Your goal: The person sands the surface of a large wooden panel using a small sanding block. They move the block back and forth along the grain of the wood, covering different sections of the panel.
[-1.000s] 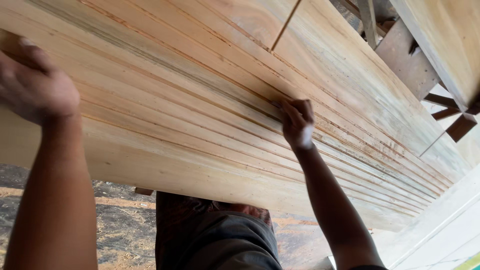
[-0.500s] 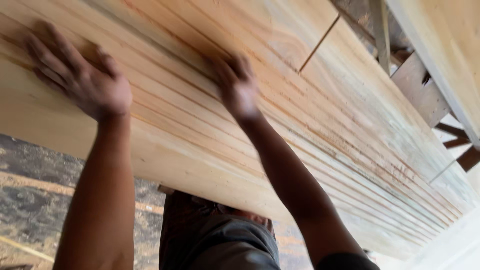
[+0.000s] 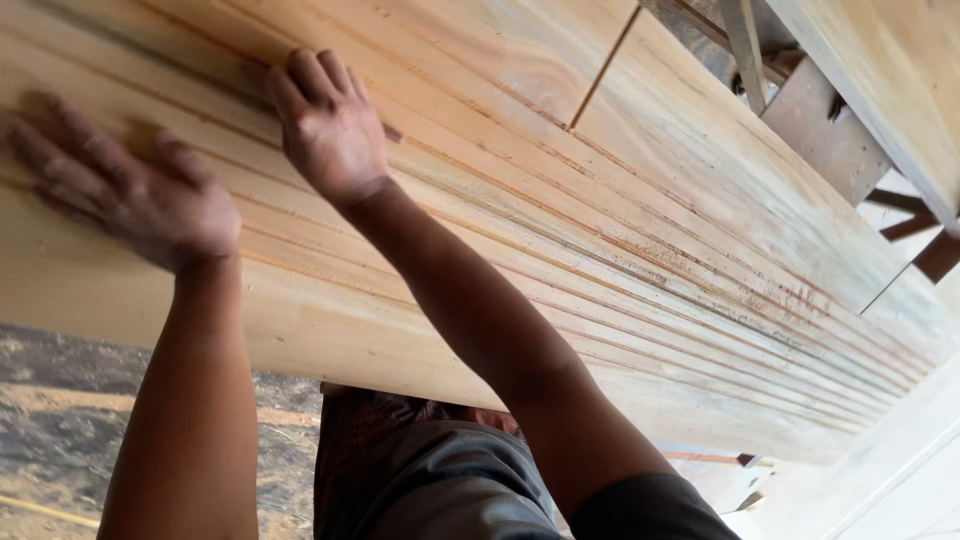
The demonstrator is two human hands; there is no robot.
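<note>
Your left hand (image 3: 140,200) lies flat on the stack of planks (image 3: 620,250), fingers spread wide and pointing up and to the left; it is blurred, and it grips nothing. Your right hand (image 3: 330,125) rests just beside it, higher on the stack, palm down with fingers loosely together, pressed on the wood and holding nothing. The planks are pale boards set edge to edge, their long seams running from under your hands down to the right; reddish streaks mark several seams. A thin dark joint (image 3: 603,68) crosses the top boards above and to the right of your right hand. Beyond it, well apart from both hands, a darker wooden frame (image 3: 825,140) shows past the stack's far edge, with another pale board (image 3: 880,80) at the top right. Below your arms lie your grey clothing (image 3: 440,480) and rough ground (image 3: 60,420).
</note>
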